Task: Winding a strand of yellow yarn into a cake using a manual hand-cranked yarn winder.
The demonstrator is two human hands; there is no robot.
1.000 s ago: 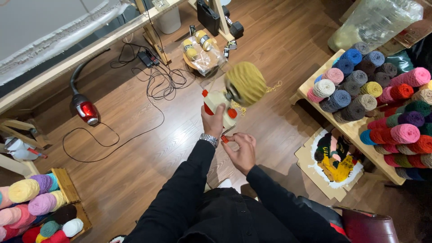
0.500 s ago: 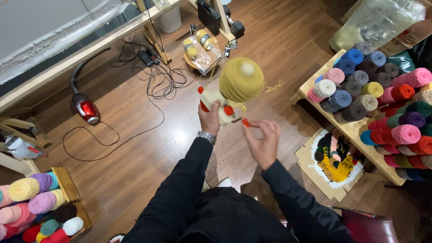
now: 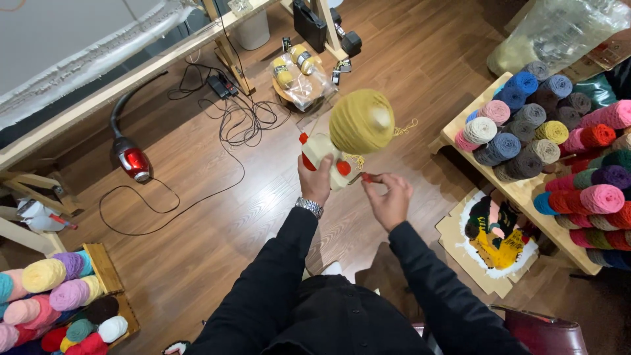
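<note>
Mustard-yellow yarn ball (image 3: 361,121), soft and light, tops the cream plastic winder (image 3: 323,158) gripped by my left hand (image 3: 314,181) mid-frame; my right hand (image 3: 389,197) pinches its red crank knob (image 3: 366,177).

A yarn craft workshop is shown: stacked yarn skeins (image 3: 552,144) at the right, a stretched tufting frame (image 3: 98,59) at upper left, a tufted rug piece (image 3: 493,233) at lower right.

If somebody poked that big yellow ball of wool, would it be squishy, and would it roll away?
The mustard yarn ball would probably give a little, being wound strands. It likely would not roll now, since it sits on the winder, held in the left hand. It probably is light for its size. Loose strands at its side could snag.
</note>
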